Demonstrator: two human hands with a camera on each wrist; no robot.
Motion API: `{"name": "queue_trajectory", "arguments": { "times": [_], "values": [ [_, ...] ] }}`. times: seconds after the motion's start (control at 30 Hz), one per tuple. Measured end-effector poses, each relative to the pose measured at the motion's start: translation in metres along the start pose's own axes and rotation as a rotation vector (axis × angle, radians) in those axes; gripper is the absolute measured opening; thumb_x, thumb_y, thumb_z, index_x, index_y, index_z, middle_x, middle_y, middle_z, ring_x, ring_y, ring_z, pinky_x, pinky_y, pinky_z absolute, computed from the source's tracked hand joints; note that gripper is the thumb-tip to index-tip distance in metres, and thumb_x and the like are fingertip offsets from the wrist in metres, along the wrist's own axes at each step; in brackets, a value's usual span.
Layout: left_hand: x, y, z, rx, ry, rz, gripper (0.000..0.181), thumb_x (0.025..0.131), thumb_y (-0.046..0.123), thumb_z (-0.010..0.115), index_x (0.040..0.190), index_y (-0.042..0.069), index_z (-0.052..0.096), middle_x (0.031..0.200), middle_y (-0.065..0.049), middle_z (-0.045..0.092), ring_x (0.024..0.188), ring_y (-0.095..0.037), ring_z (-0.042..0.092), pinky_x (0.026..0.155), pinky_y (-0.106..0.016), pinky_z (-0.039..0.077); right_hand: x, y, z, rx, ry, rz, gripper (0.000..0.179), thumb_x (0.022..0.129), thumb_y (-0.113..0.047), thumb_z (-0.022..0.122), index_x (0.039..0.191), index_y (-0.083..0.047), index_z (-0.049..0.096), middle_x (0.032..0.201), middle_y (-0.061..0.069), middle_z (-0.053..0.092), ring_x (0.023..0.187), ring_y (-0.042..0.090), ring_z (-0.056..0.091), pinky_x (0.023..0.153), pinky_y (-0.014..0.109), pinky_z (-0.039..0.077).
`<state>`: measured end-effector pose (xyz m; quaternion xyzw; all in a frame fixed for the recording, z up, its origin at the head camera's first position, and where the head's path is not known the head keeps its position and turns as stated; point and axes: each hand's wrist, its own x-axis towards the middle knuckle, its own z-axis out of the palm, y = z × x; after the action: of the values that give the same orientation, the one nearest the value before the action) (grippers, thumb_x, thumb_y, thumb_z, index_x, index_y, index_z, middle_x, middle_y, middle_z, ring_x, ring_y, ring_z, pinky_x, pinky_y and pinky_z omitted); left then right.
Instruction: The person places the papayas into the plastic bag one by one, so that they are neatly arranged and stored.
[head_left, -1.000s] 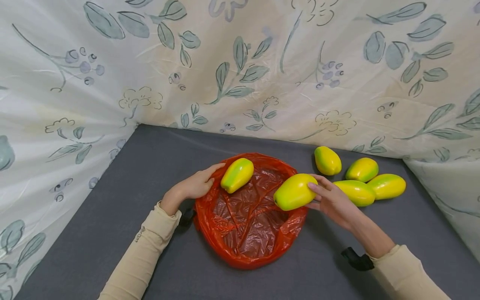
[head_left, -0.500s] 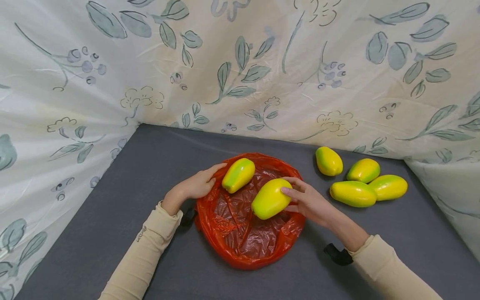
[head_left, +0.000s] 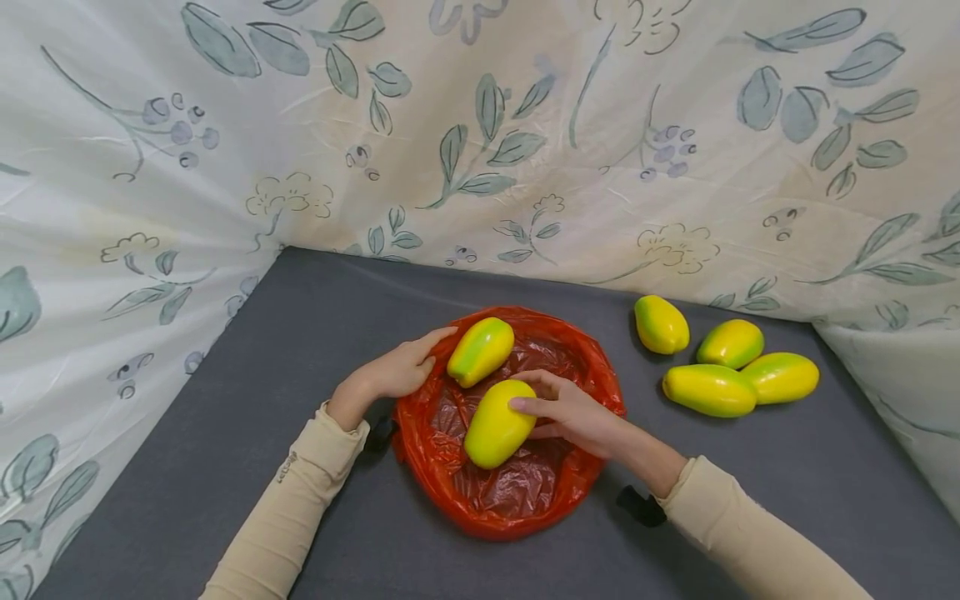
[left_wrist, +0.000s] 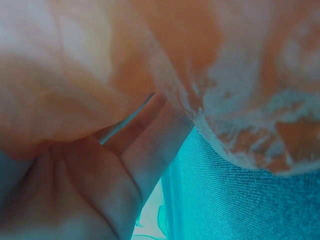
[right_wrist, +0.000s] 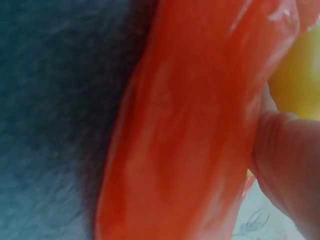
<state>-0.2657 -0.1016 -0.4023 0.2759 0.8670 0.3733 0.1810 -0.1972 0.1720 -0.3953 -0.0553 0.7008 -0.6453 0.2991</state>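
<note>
Nearest you, the red bag [head_left: 495,527] stands wide open on the grey table [head_left: 345,542]. Your right hand [head_left: 573,417] reaches in over it, gripping a yellow fruit [head_left: 495,429] near the bag's middle; I can't tell whether that fruit touches the plastic. Your left hand [head_left: 393,371] touches the bag's left side, but whether it pinches there is unclear. Beyond, a second fruit [head_left: 482,352] lies inside. Four more fruits [head_left: 708,390] rest to the right, before a patterned cloth [head_left: 450,250].

The table [head_left: 375,542] bears a bag [head_left: 501,528], four fruits [head_left: 708,390]
</note>
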Motion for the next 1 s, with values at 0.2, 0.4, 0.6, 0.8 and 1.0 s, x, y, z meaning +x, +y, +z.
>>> {"name": "queue_trajectory", "arguments": {
  "times": [0.2,0.4,0.6,0.8,1.0],
  "values": [
    [0.000,0.000,0.000,-0.031,-0.001,0.005,0.055,0.100,0.004,0.039,0.152,0.009,0.021,0.146,-0.020,0.035,0.085,-0.019,0.063,0.081,-0.036,0.052,0.006,-0.003,0.012,-0.012,-0.033,0.007,0.060,0.092,-0.027,0.064,0.139,-0.003,0.036,0.130,0.018,0.046,0.108,0.029,0.055,0.088,0.044,0.049],
    [0.000,0.000,0.000,-0.039,-0.002,0.009,0.055,0.100,0.005,0.039,0.152,0.009,0.021,0.144,-0.020,0.037,0.091,-0.022,0.062,0.085,-0.038,0.051,0.012,-0.005,0.022,-0.002,-0.074,0.003,0.059,0.092,-0.027,0.065,0.138,-0.004,0.037,0.129,0.018,0.047,0.108,0.028,0.056,0.088,0.044,0.049],
    [0.000,-0.001,0.001,-0.023,-0.002,0.016,0.054,0.100,0.004,0.038,0.152,0.009,0.021,0.147,-0.020,0.033,0.106,-0.028,0.057,0.094,-0.043,0.045,0.015,-0.006,0.030,0.014,-0.077,0.013,0.059,0.092,-0.026,0.065,0.139,-0.003,0.038,0.130,0.017,0.047,0.108,0.028,0.057,0.088,0.044,0.049],
    [0.000,-0.001,0.001,-0.020,-0.002,0.018,0.054,0.100,0.004,0.037,0.152,0.009,0.021,0.148,-0.019,0.032,0.111,-0.029,0.054,0.096,-0.044,0.043,0.015,-0.008,0.035,0.019,-0.079,0.020,0.058,0.093,-0.025,0.064,0.139,-0.004,0.037,0.130,0.018,0.047,0.109,0.029,0.056,0.089,0.043,0.048],
    [0.000,0.000,0.001,-0.020,0.001,0.020,0.054,0.100,0.004,0.037,0.152,0.008,0.021,0.148,-0.019,0.032,0.118,-0.031,0.051,0.099,-0.045,0.040,0.015,-0.007,0.037,0.035,-0.063,0.014,0.058,0.093,-0.025,0.064,0.139,-0.004,0.037,0.130,0.017,0.046,0.110,0.028,0.055,0.090,0.043,0.048]
  ]
}}
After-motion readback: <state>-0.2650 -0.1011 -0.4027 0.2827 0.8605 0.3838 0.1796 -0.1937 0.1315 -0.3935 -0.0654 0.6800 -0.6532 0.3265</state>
